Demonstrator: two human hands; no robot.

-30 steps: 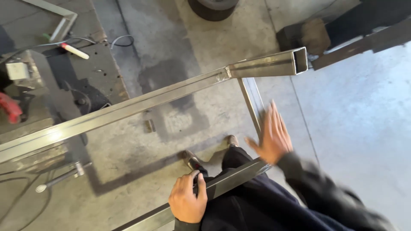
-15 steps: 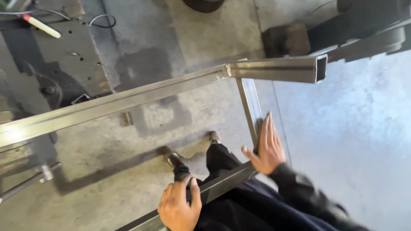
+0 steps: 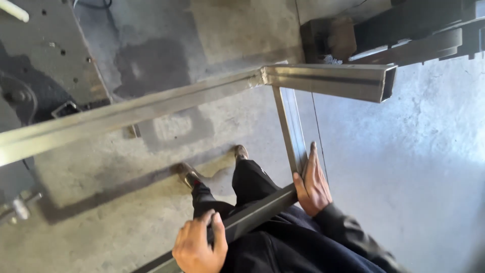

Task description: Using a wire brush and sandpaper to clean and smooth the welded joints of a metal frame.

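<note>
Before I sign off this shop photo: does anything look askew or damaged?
Nothing is plainly broken. The steel tube frame has one tube end jutting open past the corner joint. The left hand grips the near rail, and the right hand rests flat on the side rail.

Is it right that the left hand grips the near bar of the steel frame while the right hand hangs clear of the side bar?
Not quite. In the head view the right hand lies flat against the side bar, not clear of it. The left hand does grip the near bar of the steel frame.
</note>
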